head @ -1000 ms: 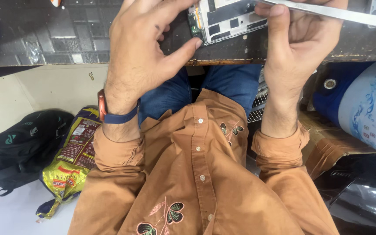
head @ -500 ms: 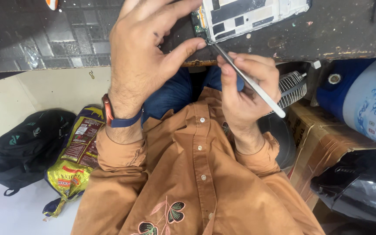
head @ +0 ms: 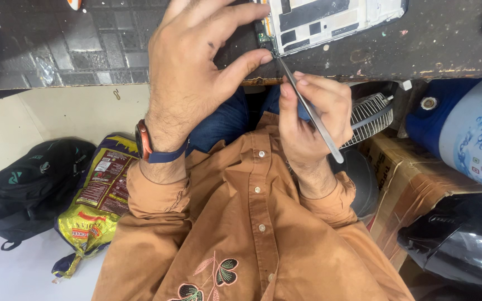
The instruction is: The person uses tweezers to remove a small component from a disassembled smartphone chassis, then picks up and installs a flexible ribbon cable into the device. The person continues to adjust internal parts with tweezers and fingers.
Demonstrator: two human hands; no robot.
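An opened white phone frame [head: 336, 19] with dark patches lies on the dark workbench [head: 442, 44] near its front edge. My left hand [head: 196, 72] presses on the frame's left corner, thumb and fingers spread over it. A watch with an orange body and blue strap [head: 146, 146] sits on that wrist. My right hand [head: 313, 111] pinches silver tweezers [head: 308, 108], whose tip touches the frame's lower left corner beside my left thumb. Orange shirt sleeves cover both forearms.
Below the bench a black backpack [head: 29, 187] and a yellow printed bag [head: 99, 200] lie on the floor at the left. A small fan grille [head: 369, 114], a cardboard box [head: 419, 184], a blue and white container [head: 464, 128] and a glossy black object [head: 464, 245] stand at the right.
My right hand has dropped from the bench top to below its edge and turned the tweezers, so their tip now points up at the frame's corner. My left hand has stayed put.
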